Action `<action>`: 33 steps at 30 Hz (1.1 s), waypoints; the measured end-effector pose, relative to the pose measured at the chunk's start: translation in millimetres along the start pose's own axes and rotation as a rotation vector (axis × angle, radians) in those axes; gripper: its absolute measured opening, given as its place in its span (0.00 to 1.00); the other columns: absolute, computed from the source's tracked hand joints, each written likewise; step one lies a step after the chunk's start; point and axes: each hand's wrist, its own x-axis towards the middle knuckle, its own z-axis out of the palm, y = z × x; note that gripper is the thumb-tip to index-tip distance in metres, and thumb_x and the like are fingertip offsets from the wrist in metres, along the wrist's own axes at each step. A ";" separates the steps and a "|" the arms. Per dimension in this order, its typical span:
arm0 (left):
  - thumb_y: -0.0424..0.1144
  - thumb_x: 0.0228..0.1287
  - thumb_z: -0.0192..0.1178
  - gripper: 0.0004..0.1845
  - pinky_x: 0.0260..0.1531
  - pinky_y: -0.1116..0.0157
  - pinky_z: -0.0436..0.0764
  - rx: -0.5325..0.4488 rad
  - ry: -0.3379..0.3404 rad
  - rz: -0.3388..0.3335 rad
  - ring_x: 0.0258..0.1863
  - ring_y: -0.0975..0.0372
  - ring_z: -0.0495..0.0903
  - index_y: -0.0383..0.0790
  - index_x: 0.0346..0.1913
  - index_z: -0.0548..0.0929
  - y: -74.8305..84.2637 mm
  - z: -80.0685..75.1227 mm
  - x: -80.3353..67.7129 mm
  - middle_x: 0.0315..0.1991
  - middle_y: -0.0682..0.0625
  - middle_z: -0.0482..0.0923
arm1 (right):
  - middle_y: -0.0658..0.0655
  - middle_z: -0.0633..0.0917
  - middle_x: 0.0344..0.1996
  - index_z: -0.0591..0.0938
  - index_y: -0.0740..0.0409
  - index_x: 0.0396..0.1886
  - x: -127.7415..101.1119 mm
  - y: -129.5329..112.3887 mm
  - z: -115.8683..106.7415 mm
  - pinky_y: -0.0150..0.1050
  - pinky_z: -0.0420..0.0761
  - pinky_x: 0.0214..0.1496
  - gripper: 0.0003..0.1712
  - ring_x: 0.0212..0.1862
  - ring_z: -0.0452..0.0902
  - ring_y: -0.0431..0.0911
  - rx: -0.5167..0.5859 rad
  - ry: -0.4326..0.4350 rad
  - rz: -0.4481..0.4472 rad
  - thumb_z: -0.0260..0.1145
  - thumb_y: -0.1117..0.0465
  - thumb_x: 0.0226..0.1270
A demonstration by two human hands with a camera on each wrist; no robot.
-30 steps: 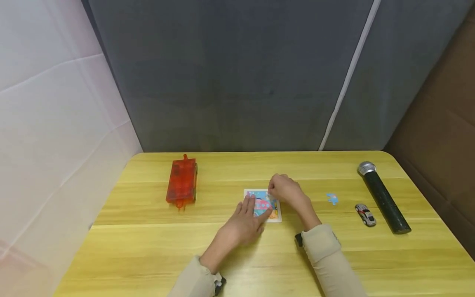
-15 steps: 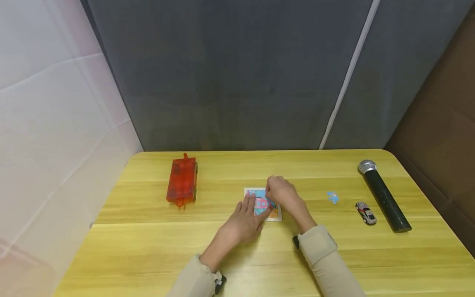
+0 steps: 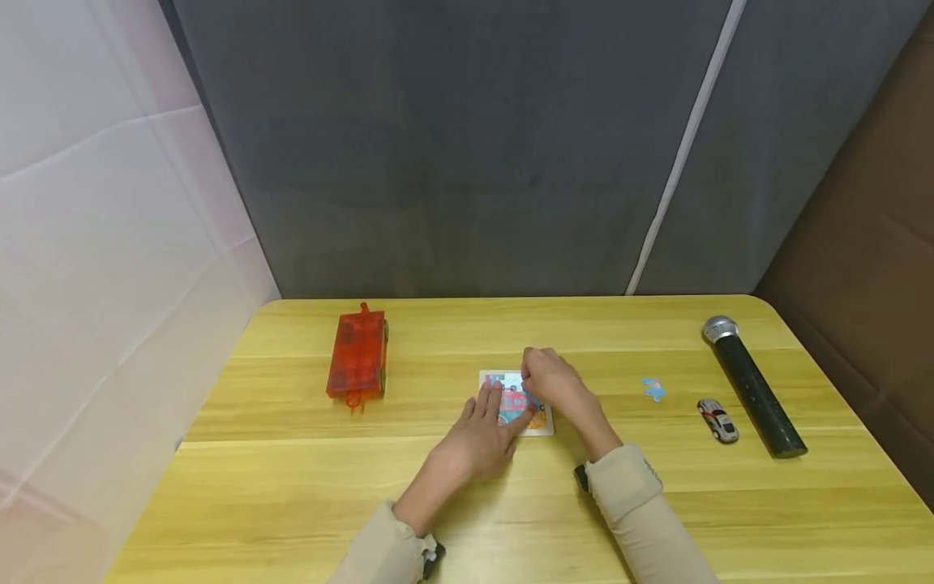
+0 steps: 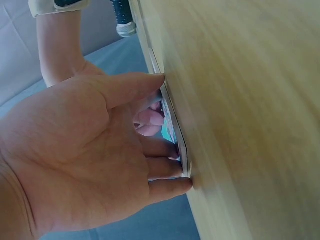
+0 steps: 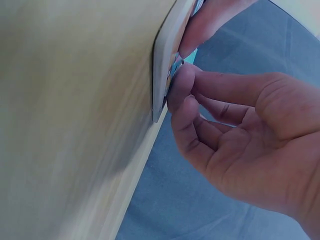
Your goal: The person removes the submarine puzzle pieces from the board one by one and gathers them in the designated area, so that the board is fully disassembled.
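A small jigsaw puzzle in a white-rimmed tray [image 3: 549,423] lies mid-table, its picture pink, blue and orange. My left hand [image 3: 473,442] rests on it, fingers spread over its left part and thumb reaching to the right side. At the tray's upper right, my right hand [image 3: 558,383] has thumb and forefinger brought together, pinching a light-blue puzzle piece [image 5: 192,55] close against the picture. Most of that piece is hidden by the fingers. In the right wrist view the tray's edge runs right beside the fingertips. Another blue puzzle piece [image 3: 653,389] lies loose on the table to the right.
On the left of the wooden table [image 3: 292,503] sits a red translucent toy cart [image 3: 357,354]. At right are a small silver toy car [image 3: 718,420] and a black microphone [image 3: 755,389] with a silver head. A grey partition [image 3: 452,162] stands behind the table.
My right hand has shifted slightly left over the puzzle's upper right part, then stayed there. My left hand keeps its place on the tray.
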 end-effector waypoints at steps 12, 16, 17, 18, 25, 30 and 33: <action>0.45 0.90 0.49 0.30 0.85 0.43 0.60 0.021 0.004 0.004 0.89 0.38 0.46 0.59 0.88 0.62 0.6 -0.3 -0.1 0.88 0.27 0.46 | 0.59 0.88 0.37 0.86 0.65 0.46 0.9 1.6 -1.1 0.39 0.85 0.40 0.04 0.37 0.81 0.48 0.055 0.019 -0.042 0.70 0.73 0.76; 0.45 0.90 0.49 0.30 0.85 0.44 0.61 0.035 0.004 0.004 0.89 0.39 0.46 0.58 0.88 0.63 2.5 -4.7 -3.2 0.88 0.27 0.46 | 0.59 0.88 0.38 0.87 0.64 0.44 4.0 5.0 2.2 0.40 0.86 0.41 0.02 0.38 0.81 0.48 -0.002 0.027 -0.067 0.72 0.71 0.75; 0.45 0.90 0.49 0.30 0.85 0.44 0.61 0.035 0.005 0.005 0.89 0.39 0.46 0.58 0.88 0.63 2.6 -5.0 -3.6 0.88 0.27 0.46 | 0.58 0.88 0.38 0.87 0.64 0.44 3.7 4.4 2.1 0.40 0.85 0.41 0.02 0.38 0.81 0.48 -0.002 0.032 -0.069 0.72 0.71 0.75; 0.45 0.90 0.49 0.30 0.85 0.44 0.61 0.036 0.006 0.004 0.89 0.39 0.46 0.58 0.88 0.63 2.7 -5.1 -3.8 0.88 0.27 0.46 | 0.58 0.88 0.37 0.87 0.64 0.43 3.5 4.3 2.3 0.40 0.86 0.41 0.02 0.37 0.81 0.48 -0.002 0.038 -0.074 0.72 0.71 0.75; 0.46 0.90 0.49 0.30 0.85 0.44 0.61 0.026 0.006 -0.002 0.89 0.39 0.46 0.59 0.88 0.63 3.1 -5.3 -3.7 0.88 0.28 0.47 | 0.58 0.88 0.37 0.85 0.64 0.41 1.5 7.8 -3.5 0.41 0.84 0.41 0.02 0.37 0.80 0.48 0.098 0.038 -0.063 0.72 0.71 0.75; 0.46 0.90 0.50 0.30 0.85 0.45 0.60 0.035 0.001 -0.012 0.89 0.40 0.47 0.60 0.88 0.63 3.2 -4.4 -2.6 0.88 0.29 0.48 | 0.58 0.88 0.35 0.85 0.62 0.37 0.2 20.7 -13.7 0.40 0.80 0.38 0.05 0.35 0.79 0.48 0.115 0.047 -0.044 0.72 0.71 0.74; 0.46 0.91 0.49 0.30 0.86 0.45 0.60 0.039 0.001 -0.016 0.89 0.40 0.48 0.60 0.88 0.63 3.9 -5.2 -3.3 0.88 0.29 0.48 | 0.57 0.87 0.32 0.84 0.61 0.36 -0.4 25.4 -18.9 0.38 0.78 0.36 0.06 0.32 0.78 0.46 0.105 0.028 -0.046 0.71 0.72 0.74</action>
